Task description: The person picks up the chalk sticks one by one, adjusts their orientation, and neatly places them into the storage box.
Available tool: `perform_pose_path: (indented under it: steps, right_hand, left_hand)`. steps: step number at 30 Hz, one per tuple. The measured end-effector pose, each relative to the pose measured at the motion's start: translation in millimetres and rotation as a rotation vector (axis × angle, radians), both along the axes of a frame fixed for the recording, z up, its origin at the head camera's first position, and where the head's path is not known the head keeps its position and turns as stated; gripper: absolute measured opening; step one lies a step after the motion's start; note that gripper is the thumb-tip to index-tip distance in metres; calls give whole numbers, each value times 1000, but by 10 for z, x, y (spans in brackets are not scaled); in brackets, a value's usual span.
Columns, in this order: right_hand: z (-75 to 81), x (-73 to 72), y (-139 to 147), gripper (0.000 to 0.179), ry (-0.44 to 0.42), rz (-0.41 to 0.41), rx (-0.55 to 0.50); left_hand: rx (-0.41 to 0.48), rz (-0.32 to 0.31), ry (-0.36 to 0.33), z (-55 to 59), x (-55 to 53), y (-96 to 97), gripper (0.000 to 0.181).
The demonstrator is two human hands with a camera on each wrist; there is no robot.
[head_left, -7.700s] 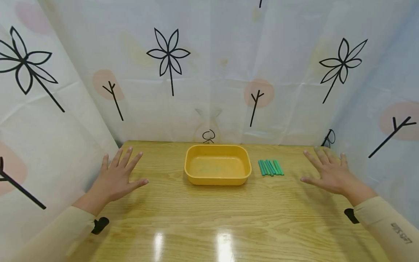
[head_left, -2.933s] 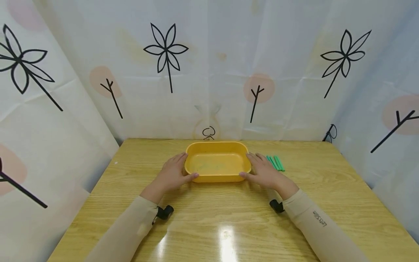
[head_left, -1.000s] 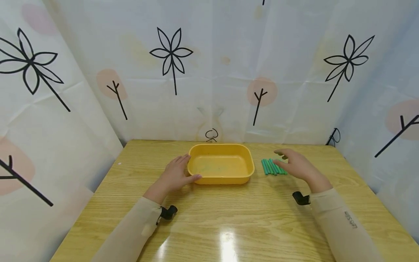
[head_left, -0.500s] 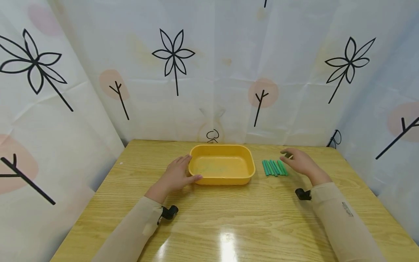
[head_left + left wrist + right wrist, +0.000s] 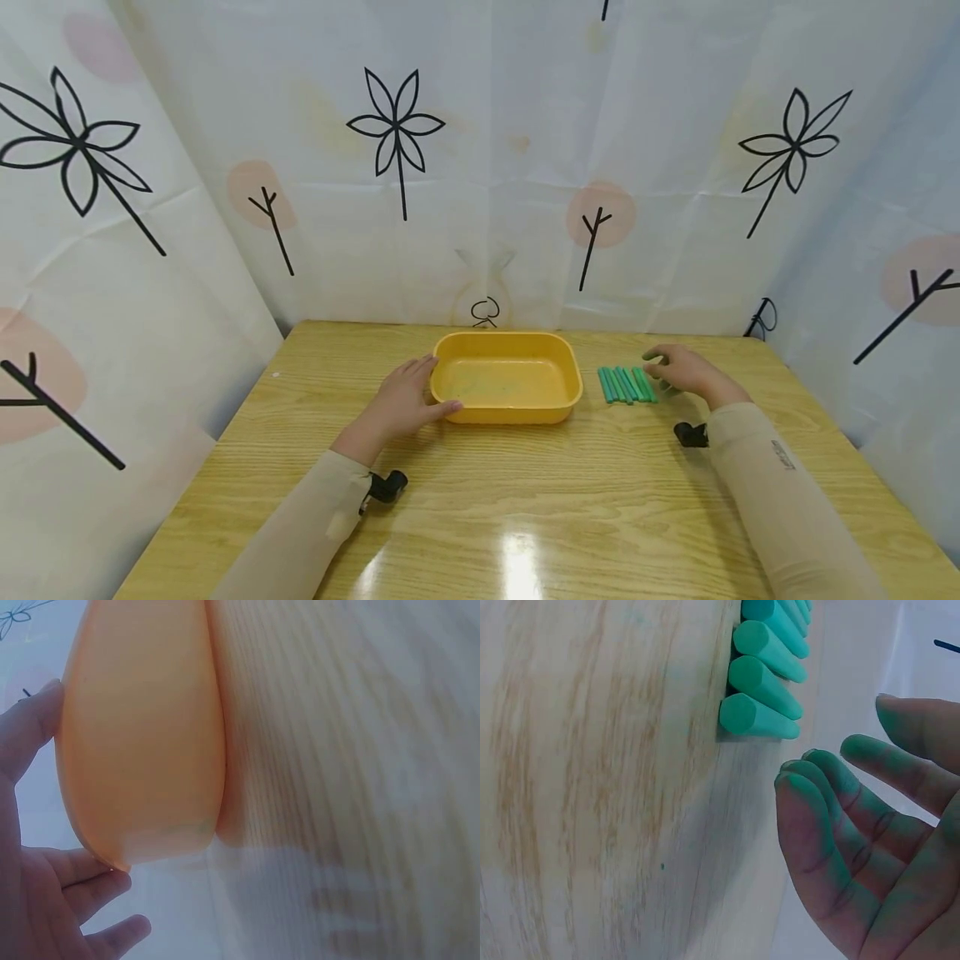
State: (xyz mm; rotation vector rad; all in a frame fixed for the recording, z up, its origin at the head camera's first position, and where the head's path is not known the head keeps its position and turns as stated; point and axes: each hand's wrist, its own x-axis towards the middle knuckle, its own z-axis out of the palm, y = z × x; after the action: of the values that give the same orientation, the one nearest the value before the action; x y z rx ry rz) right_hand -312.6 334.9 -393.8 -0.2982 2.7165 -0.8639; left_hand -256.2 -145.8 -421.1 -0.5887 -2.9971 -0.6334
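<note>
My left hand (image 5: 399, 402) holds the left end of a yellow plastic basin (image 5: 510, 414), thumb on its near rim and fingers at the side. The left wrist view shows the thumb and fingertips against the rim of the basin (image 5: 146, 735). To the basin's right lies a row of several green and blue-green chalk sticks (image 5: 627, 386). Just right of that row hovers my right hand (image 5: 681, 371), fingers loosely bent and holding nothing. Green dust coats its fingers (image 5: 806, 825) in the right wrist view, where the nearest chalk stick (image 5: 757, 716) lies apart from them.
Everything rests on a wooden table (image 5: 465, 492) with light glare near the front. A white curtain (image 5: 480, 167) printed with plants hangs behind and on both sides. A tiny white speck (image 5: 276, 374) lies at the far left. Each wrist wears a small black camera (image 5: 387, 487).
Both hands first hung wide apart, then held the basin's two ends. My right hand has since let go and moved right, past the chalk. The left has stayed on the basin.
</note>
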Motion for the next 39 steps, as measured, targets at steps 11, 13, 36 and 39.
perform_pose_path:
  steps: [11,13,36,39]
  right_hand:
    - [-114,-73,5,50,-44,62,73]
    - [-124,-77,2,50,-56,75,92]
    - [-60,32,-71,57,-86,69,169]
    - [-34,59,-64,56,-92,56,157]
  left_hand:
    - [-7,1,-15,-20,-4,-12,100]
    - [-8,3,-16,-24,-5,-12,100]
    - [13,3,-17,5,15,-13,101]
    - [12,6,-14,-1,14,-13,101]
